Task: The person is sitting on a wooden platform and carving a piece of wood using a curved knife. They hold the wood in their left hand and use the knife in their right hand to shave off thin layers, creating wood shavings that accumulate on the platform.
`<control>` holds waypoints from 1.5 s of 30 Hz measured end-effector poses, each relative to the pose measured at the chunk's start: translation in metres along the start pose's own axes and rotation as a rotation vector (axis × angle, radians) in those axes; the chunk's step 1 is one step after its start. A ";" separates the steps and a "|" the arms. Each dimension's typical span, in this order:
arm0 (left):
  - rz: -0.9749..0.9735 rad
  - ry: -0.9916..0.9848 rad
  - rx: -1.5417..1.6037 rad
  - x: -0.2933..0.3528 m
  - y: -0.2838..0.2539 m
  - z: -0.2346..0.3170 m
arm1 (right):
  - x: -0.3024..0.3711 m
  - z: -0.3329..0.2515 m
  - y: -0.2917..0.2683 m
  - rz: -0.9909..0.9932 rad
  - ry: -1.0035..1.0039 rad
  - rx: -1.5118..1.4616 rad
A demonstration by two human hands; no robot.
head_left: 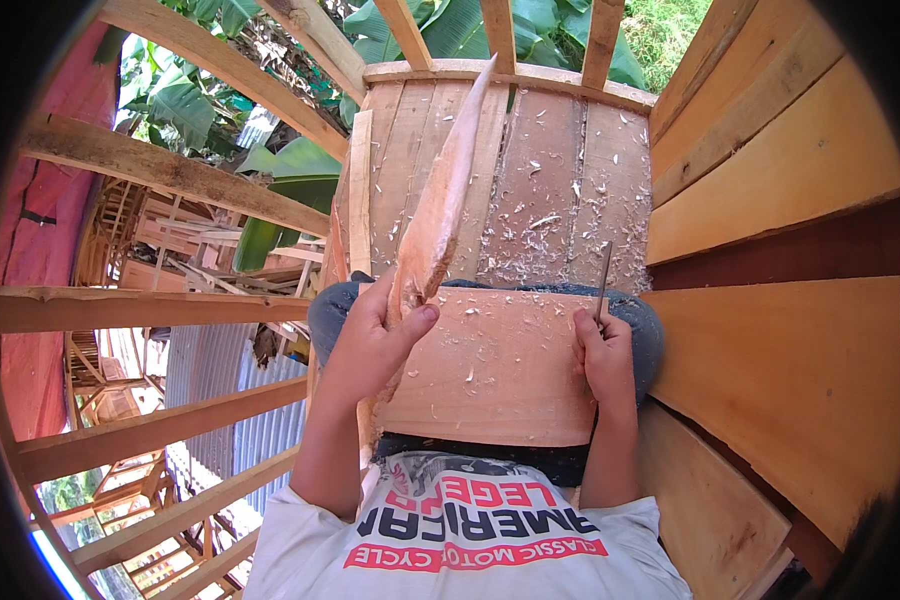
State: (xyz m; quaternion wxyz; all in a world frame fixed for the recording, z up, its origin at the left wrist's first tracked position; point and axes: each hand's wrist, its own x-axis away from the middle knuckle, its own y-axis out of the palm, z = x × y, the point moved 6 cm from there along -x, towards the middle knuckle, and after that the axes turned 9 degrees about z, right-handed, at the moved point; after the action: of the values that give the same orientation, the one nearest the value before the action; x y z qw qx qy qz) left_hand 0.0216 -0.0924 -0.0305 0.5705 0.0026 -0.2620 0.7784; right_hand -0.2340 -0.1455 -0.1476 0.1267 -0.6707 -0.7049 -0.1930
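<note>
Through the head view I saw the left hand (375,335) grasping a long piece of wood (440,200). The piece leaned from beside the left forearm up to a thin point on the far side. The thumb lay across its near part, well below the tip; I could not make out the other fingers, which were mostly behind the wood.

I noted the right hand (605,350) clenched around a thin, dark knife (604,275), its blade upward toward the far side. The fist hid its grip. Knife and wood were well apart, the wood to the left.

A wide board (490,370) lay across the person's lap, under and between both hands, with shavings (545,222) scattered over it and more thickly over the floor planks (400,150) beyond. On the right I recorded large wall boards (780,180) close to the right arm. Wooden rails (160,310) closed in the left side, with corrugated sheets (210,360) and a red cloth (50,220) behind them. Green leaves (300,180) showed through gaps at the far left.
</note>
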 end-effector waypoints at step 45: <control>-0.314 0.150 0.238 0.023 0.054 0.010 | 0.072 -0.021 0.064 -0.175 -0.047 -0.477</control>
State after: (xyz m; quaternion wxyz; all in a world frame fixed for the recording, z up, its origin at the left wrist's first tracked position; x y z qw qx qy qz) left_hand -0.0373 -0.0877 -0.0364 0.6984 0.0529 -0.1217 0.7033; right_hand -0.1765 -0.0884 -0.0908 -0.0689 -0.6225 -0.6975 -0.3483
